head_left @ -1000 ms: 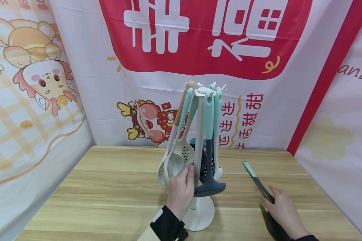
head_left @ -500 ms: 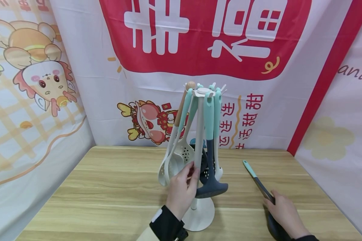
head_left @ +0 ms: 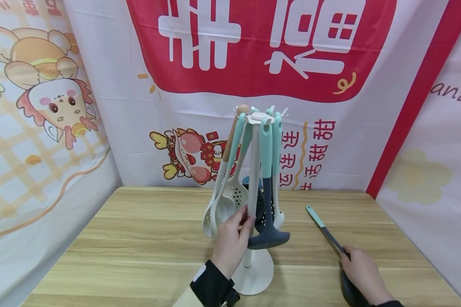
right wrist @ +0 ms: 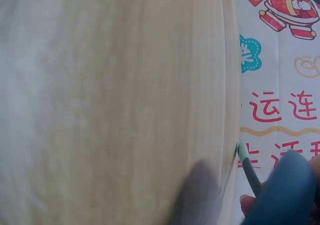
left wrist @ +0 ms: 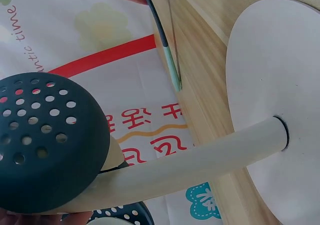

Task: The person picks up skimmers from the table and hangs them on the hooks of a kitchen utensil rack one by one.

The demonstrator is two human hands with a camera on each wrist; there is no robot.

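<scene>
A white utensil stand (head_left: 255,179) stands upright on the table, hung with several kitchen utensils. My left hand (head_left: 230,243) grips its pole low down, thumb and fingers at the pole beside a dark blue skimmer (head_left: 268,238) with a mint handle. In the left wrist view, holes show across the underside of the skimmer (left wrist: 45,140). Off to the right, my right hand (head_left: 363,270) holds a dark utensil (head_left: 332,241) around its shaft. Its mint handle end points away toward the back, while its rounded dark head sits under the hand, partly hidden.
The stand's round white base (head_left: 257,277) rests on the wooden table (head_left: 138,256). A white ladle (head_left: 223,209), a white slotted spoon (head_left: 236,189) and a wooden-handled utensil (head_left: 230,140) hang on its left side. Printed cloth (head_left: 199,106) hangs behind the table.
The right hand's utensil has shifted slightly, its mint end moving a little left. The left thumb has shifted at the pole, and the hanging skimmer has swung slightly right.
</scene>
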